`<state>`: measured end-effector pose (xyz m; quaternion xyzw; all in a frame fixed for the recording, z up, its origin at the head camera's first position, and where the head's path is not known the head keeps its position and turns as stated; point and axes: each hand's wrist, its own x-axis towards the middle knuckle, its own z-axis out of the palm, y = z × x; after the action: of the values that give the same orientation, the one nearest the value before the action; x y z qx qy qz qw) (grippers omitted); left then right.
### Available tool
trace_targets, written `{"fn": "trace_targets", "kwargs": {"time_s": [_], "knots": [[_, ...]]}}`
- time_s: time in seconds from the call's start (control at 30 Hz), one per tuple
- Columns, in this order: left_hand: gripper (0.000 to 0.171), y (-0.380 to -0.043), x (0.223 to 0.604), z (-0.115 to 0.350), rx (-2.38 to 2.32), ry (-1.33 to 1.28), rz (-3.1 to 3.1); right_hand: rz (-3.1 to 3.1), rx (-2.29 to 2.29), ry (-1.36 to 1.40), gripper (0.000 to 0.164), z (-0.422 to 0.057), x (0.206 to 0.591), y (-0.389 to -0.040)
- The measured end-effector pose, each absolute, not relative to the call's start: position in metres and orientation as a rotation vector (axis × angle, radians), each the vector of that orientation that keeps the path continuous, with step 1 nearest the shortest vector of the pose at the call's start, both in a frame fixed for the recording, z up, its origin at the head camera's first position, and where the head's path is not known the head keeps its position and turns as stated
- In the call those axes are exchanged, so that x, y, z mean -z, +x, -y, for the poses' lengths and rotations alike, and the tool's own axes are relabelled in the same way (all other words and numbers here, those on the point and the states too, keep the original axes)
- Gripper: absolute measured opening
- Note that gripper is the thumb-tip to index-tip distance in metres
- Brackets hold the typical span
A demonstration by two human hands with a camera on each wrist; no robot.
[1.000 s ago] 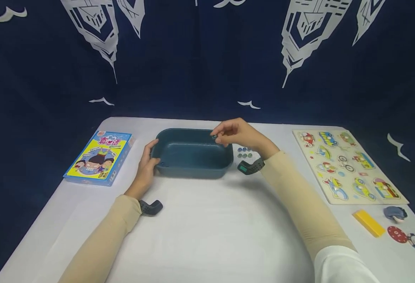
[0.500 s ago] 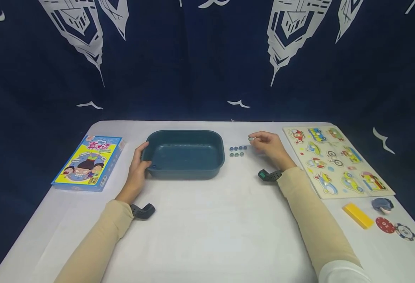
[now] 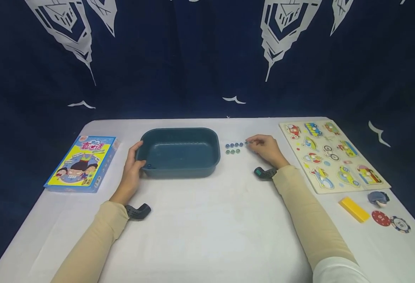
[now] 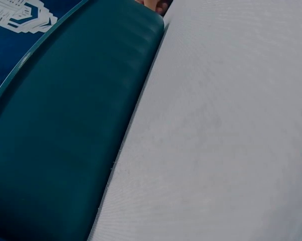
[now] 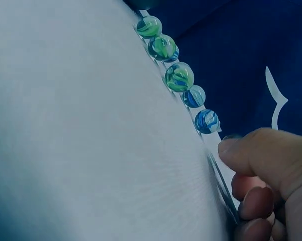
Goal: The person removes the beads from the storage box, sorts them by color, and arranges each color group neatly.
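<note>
My left hand (image 3: 131, 175) grips the left end of a dark teal plastic tub (image 3: 179, 173), thumb at the near corner of its rim. A small blue round spot (image 3: 149, 166) shows in the tub near that thumb. To the right of the tub, glass marbles lie in two short rows: blue-swirled marbles (image 3: 237, 145) behind, green-swirled marbles (image 3: 232, 151) in front. My right hand (image 3: 265, 149) is down at the right end of the back row, thumb and index finger pinching a marble (image 3: 247, 142). In the right wrist view, the thumb (image 5: 236, 150) largely hides it.
A blue and yellow card box (image 3: 81, 164) lies at the left. On the right is a wooden picture puzzle board (image 3: 334, 157). Nearer to me are a yellow block (image 3: 354, 209), a small blue-grey figure (image 3: 379, 198), a red chip (image 3: 381, 218) and a black-and-white chip (image 3: 400, 224).
My right hand has moved from over the tub's right side, with a marble in its fingertips, rightward and down to the back row's end. My left hand stays on the tub. The view has shifted.
</note>
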<state>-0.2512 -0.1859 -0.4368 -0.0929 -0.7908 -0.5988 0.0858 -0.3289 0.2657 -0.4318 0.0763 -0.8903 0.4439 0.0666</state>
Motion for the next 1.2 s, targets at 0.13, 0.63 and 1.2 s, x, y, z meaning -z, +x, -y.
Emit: {"fn": "trace_targets", "kwargs": {"time_s": [0.13,0.63,1.2], "knots": [[0.070,-0.247,0.430,0.187,1.802,-0.261,2.368,2.723,-1.235,0.243,0.023,-0.260,0.430,-0.329],[0.068,-0.250,0.435,0.192,1.803,-0.258,2.351,2.763,-1.216,0.235,0.029,-0.256,0.426,-0.333],[0.064,-0.249,0.437,0.187,1.868,-0.308,2.286,2.589,-1.742,0.586,0.028,-0.217,0.353,-0.311]]}}
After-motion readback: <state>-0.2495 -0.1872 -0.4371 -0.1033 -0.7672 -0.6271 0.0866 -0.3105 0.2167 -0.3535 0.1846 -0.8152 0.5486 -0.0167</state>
